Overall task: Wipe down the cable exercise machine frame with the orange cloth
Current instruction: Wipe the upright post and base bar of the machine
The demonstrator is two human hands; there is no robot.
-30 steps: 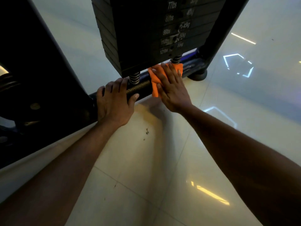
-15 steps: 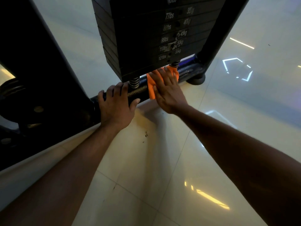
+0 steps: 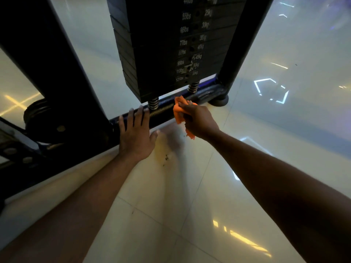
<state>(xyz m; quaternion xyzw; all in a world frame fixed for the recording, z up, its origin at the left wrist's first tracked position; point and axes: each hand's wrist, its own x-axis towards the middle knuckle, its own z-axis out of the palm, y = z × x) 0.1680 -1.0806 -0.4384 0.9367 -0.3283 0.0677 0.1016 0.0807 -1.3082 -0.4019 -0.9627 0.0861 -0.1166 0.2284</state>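
Observation:
The dark bottom bar (image 3: 165,110) of the cable machine frame runs low across the floor, under the black weight stack (image 3: 171,44). My right hand (image 3: 199,120) grips the bunched orange cloth (image 3: 178,112) just in front of the bar, and a strip of the cloth hangs down below the hand. My left hand (image 3: 135,130) lies on the bar to the left, fingers straight and spread, thumb off to the side. Two springs (image 3: 153,104) sit between the stack and the bar.
A dark upright (image 3: 241,40) rises at the right, ending in a round foot (image 3: 218,100). A wide slanted frame member (image 3: 47,73) and weight plates (image 3: 41,120) fill the left. Glossy pale floor tiles (image 3: 171,215) with small dark specks (image 3: 166,158) spread in front.
My right hand went from pressing the cloth flat on the bar to bunching it and drawing it back off the bar. My left hand's fingers uncurled and straightened. The view tilted upward.

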